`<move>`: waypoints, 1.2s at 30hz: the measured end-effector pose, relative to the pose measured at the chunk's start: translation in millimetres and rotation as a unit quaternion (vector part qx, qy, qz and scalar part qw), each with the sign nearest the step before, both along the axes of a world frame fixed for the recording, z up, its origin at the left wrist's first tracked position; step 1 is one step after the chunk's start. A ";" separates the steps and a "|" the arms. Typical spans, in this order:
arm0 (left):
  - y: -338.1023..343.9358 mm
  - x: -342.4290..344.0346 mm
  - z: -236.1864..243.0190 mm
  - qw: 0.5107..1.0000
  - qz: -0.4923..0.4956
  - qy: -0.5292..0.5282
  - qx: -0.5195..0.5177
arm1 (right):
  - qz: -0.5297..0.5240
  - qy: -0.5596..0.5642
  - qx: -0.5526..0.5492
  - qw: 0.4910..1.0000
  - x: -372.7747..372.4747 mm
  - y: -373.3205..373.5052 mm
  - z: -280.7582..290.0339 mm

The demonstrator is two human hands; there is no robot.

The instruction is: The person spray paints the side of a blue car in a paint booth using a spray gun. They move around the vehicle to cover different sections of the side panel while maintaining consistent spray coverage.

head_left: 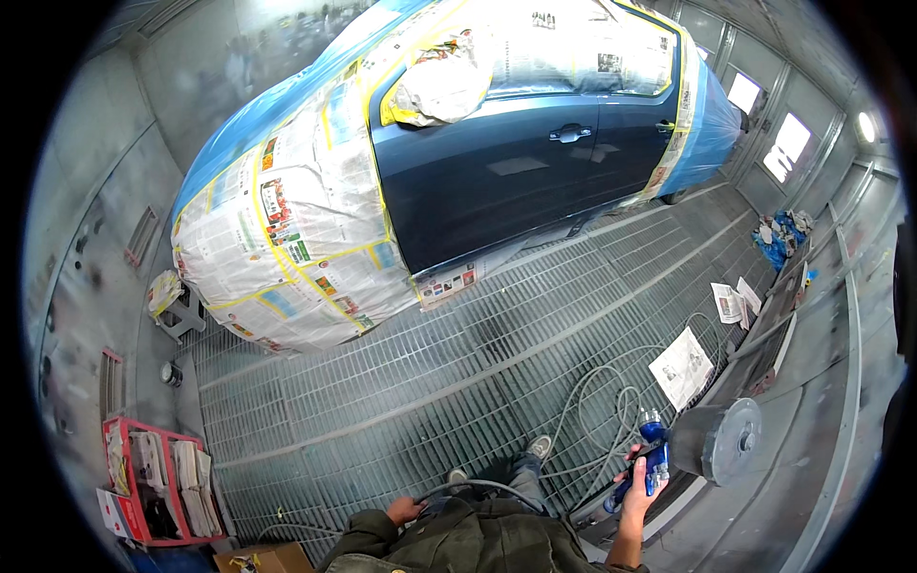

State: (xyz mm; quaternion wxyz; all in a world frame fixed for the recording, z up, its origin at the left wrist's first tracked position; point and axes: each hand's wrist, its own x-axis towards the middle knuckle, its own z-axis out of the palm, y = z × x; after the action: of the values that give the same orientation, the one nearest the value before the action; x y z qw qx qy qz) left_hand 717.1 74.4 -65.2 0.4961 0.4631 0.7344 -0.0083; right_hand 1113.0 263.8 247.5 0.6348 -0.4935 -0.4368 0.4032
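My right hand [642,485] is wrapped round a blue spray gun [657,460], held out to my right beside a dark grey round bin or drum [705,441]. At my waist, my left hand [405,512] is closed on a grey air hose [482,483] that arcs across my front. Ahead stands a car whose dark blue doors [478,191] are bare, while newspaper masking [296,229] with yellow tape covers its front and windows. A wrapped side mirror [441,88] sticks out above the front door.
Grey hose coils [597,401] lie on the grated floor [382,401]. Newspaper sheets [682,368] and a heap of crumpled blue plastic [778,239] lie along the right wall. At the lower left stand a red rack [153,430] with folded papers and a cardboard box [277,559].
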 end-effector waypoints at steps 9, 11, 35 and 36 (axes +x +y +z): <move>4.9 -0.4 -16.5 0.999 -0.046 0.013 -0.006 | 0.029 -0.008 -0.001 1.000 -2.8 2.8 7.1; 6.9 -0.9 -19.0 0.999 -0.037 -0.002 -0.009 | 0.018 -0.009 0.000 1.000 -2.0 4.0 10.5; 32.9 -22.5 1.8 0.996 -0.058 0.036 -0.059 | -0.156 0.050 0.075 0.984 23.8 5.9 33.0; 33.2 -23.7 2.6 0.996 -0.057 0.036 -0.058 | -0.160 0.051 0.075 0.983 23.7 5.7 32.0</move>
State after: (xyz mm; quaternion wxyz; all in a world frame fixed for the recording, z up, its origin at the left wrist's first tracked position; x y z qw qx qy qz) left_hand 693.3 107.6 -62.6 0.4936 0.4745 0.7225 -0.0957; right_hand 1136.7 269.5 279.5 0.7476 -0.4869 -0.3483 0.2875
